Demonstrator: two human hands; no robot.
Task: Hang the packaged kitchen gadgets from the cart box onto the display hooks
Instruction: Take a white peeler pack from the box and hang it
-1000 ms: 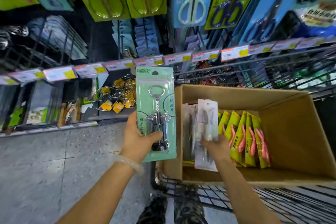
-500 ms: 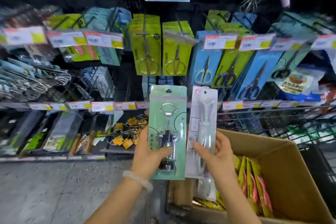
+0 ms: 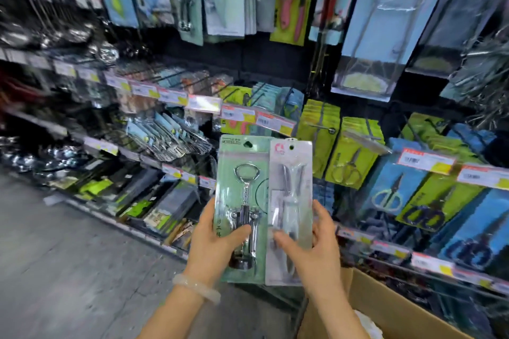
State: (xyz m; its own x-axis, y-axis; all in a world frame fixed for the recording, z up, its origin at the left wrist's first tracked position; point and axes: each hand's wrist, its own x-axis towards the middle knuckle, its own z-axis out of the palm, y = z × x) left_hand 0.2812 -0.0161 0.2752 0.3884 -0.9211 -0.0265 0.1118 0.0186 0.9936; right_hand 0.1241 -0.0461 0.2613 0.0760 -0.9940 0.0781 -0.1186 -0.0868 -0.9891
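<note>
Both packs have risen from box height to the front of the hook wall, side by side and overlapping a little. Left hand (image 3: 214,239) fingers grasp the green corkscrew pack (image 3: 243,201) low down, thumb across the metal; right hand (image 3: 311,250) fingers pinch the white scissors pack (image 3: 290,201) near its base. These stiff cards look bottom-heavy and slick, so I would hold low and lead the top hang hole onto a hook; the cardboard box (image 3: 385,308) sits below right.

Store aisle. A grey speckled floor (image 3: 68,270) fills the 8 o'clock area. Dark display racks (image 3: 261,60) span 9 to 3 o'clock, hung with blurred packaged goods. Shelf rails carry white-and-yellow price tags (image 3: 205,103), running diagonally down toward 4 o'clock.
</note>
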